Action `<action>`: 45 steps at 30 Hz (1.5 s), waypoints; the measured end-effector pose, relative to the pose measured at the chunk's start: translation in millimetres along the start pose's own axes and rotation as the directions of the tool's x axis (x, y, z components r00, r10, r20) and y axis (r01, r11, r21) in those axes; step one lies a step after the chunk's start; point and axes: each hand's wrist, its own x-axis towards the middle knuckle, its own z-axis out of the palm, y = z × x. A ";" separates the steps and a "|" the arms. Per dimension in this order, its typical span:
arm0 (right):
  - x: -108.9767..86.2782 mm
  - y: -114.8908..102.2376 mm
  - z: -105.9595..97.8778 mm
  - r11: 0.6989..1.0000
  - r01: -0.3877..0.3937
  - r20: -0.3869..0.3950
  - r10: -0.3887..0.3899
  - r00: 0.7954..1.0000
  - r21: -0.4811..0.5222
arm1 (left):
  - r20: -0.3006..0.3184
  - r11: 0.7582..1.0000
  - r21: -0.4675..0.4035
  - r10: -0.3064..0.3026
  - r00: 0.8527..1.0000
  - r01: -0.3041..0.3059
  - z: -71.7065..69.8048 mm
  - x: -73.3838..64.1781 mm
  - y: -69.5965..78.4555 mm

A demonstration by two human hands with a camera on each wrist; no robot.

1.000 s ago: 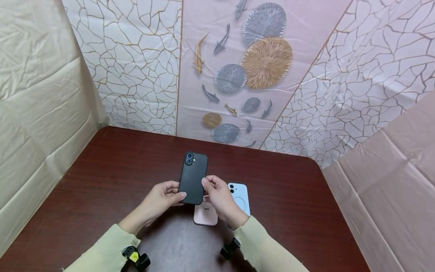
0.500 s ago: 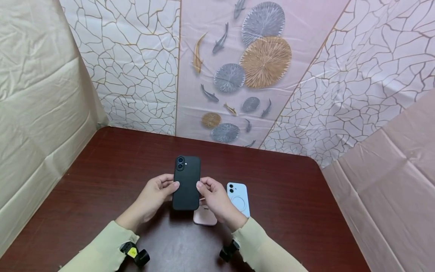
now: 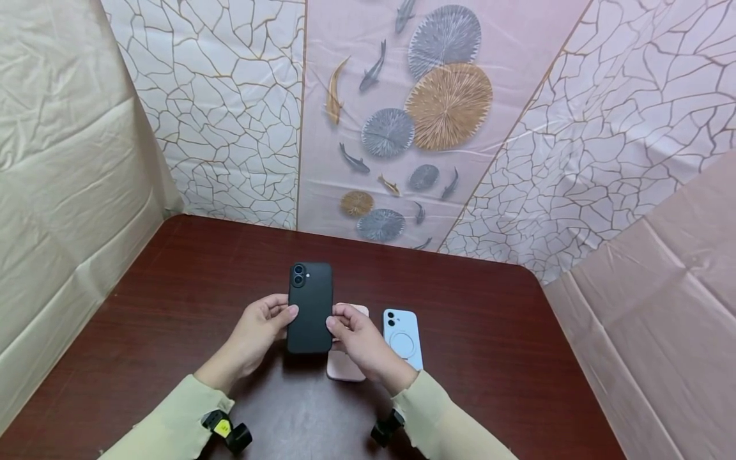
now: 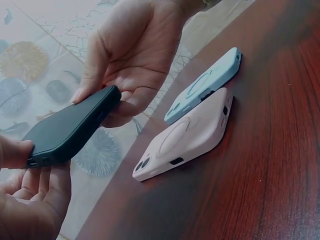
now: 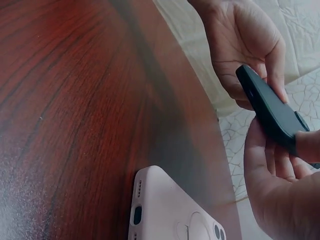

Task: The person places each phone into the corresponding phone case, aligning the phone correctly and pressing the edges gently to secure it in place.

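Note:
Both hands hold a phone in a black case [image 3: 310, 313] above the table, its back and two camera lenses turned up. My left hand [image 3: 255, 335] pinches its left edge, thumb on the back and fingers beneath. On the opposite edge, my right hand [image 3: 365, 342] grips it the same way. A pink phone case [image 4: 185, 135] lies on the table, partly hidden by the right hand in the head view. Beside it lies a light blue phone case [image 3: 402, 326] with a ring on its back. Whether these two cases contain phones, I cannot tell.
The dark red wooden table [image 3: 489, 358] extends around the hands. Patterned cloth [image 3: 230, 115] hangs behind its far edge, with plain cream cloth [image 3: 69, 191] at the left and pinkish cloth [image 3: 661, 306] at the right.
The black-cased phone has moved left in both hands and turned from tilted to nearly straight. More of the pink case shows behind the right hand now.

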 end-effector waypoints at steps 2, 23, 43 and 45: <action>-1.1 0.7 0.6 1.000 0.008 0.017 -0.008 1.000 -0.002 | 0.001 1.000 -0.017 -0.011 1.000 0.011 -0.8 0.2 0.4; -0.7 10.2 8.3 0.997 0.052 0.059 -0.055 0.997 0.048 | -0.025 0.997 -0.074 -0.026 0.999 0.024 -9.1 3.8 1.3; 9.5 1.8 7.9 0.998 0.041 -0.069 -0.045 0.997 -0.051 | 0.069 0.991 0.120 -0.061 0.996 0.053 -18.1 -5.1 1.0; 10.5 2.8 10.5 0.997 0.045 -0.096 -0.050 0.994 -0.057 | 0.055 0.987 0.152 -0.055 0.997 0.046 -18.4 -5.7 -0.3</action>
